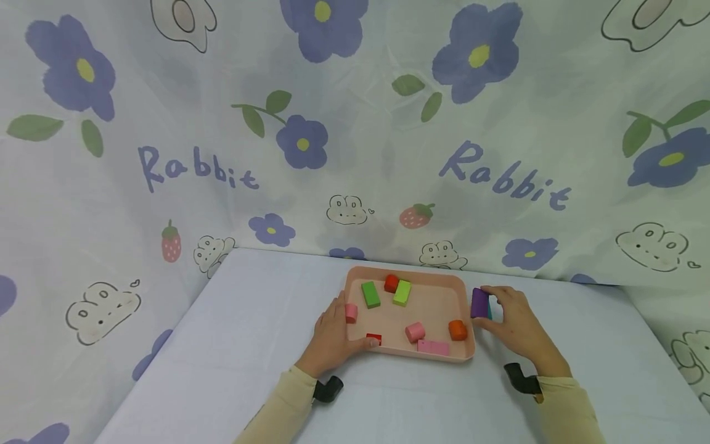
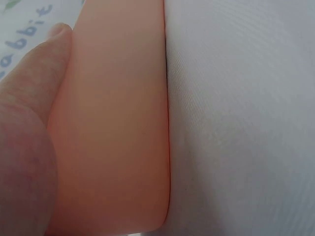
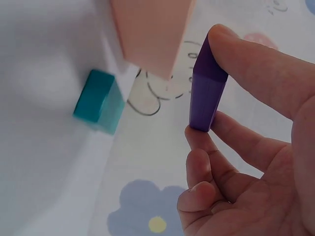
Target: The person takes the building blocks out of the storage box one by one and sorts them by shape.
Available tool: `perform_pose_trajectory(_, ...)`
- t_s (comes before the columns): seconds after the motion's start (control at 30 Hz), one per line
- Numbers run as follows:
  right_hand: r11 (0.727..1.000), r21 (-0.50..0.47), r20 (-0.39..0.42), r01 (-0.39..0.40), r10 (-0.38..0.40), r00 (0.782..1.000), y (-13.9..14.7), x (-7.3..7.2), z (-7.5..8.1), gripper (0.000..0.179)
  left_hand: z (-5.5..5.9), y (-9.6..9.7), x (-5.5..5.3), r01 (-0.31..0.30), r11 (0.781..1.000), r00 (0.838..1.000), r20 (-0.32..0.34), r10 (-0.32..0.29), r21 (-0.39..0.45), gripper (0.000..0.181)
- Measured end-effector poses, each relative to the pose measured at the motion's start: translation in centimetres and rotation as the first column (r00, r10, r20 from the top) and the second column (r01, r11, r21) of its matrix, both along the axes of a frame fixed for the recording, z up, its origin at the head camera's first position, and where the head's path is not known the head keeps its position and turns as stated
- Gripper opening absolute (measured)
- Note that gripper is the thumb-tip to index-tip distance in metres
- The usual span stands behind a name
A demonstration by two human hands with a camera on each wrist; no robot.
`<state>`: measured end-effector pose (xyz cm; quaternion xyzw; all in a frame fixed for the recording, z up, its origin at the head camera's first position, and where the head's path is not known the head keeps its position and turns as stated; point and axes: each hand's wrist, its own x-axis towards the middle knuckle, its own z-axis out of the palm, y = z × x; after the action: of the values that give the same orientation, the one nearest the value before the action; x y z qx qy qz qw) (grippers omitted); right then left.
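Between thumb and fingertips, my right hand (image 1: 516, 320) pinches a purple block (image 1: 479, 303) just off the right end of a shallow pink tray (image 1: 410, 272). In the right wrist view this purple block (image 3: 208, 93) is held up by its ends. A teal block (image 3: 96, 101) is below it, mostly hidden behind the purple one in the head view. My left hand (image 1: 331, 339) holds the tray's near left corner, with its thumb along the near rim and its fingers along the left side. The left wrist view shows the thumb (image 2: 37, 73) against the tray's outer wall (image 2: 113, 123).
Inside the tray lie a green block (image 1: 370, 295), a lime block (image 1: 402, 293), two red pieces (image 1: 391, 283), an orange piece (image 1: 457, 330), a pink cylinder (image 1: 415, 332) and more pink pieces (image 1: 433, 347). A white cloth (image 1: 266, 296) covers the table, with a printed curtain (image 1: 355, 154) behind.
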<state>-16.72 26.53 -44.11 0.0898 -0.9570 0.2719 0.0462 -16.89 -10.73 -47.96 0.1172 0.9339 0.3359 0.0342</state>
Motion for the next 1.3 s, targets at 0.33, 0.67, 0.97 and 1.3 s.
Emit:
perform_pose_trajectory(0.33, 1.0, 0.004, -0.033, -0.006, 0.006, 0.999, 1.5, 0.0, -0.4, 0.068, 0.0, 0.1, 0.0, 0.001, 1.0, 1.0, -0.007, -0.001, -0.007, 0.12)
perform_pose_trajectory(0.67, 0.999, 0.05, 0.013, 0.011, -0.012, 1.0, 2.2, -0.1, -0.9, 0.069, -0.1, 0.1, 0.1, -0.015, 1.0, 1.0, 0.011, 0.015, -0.004, 0.122)
perform_pose_trajectory(0.97, 0.997, 0.083, 0.034, 0.001, -0.003, 0.999, 3.3, -0.7, -1.7, 0.069, -0.2, 0.1, 0.0, -0.012, 1.0, 1.0, -0.004, 0.012, -0.005, 0.121)
perform_pose_trajectory(1.3, 0.997, 0.08, 0.034, -0.024, 0.022, 0.999, 4.1, -0.8, -2.0, 0.066, -0.4, 0.1, -0.2, -0.004, 1.0, 1.0, -0.01, 0.004, -0.008, 0.121)
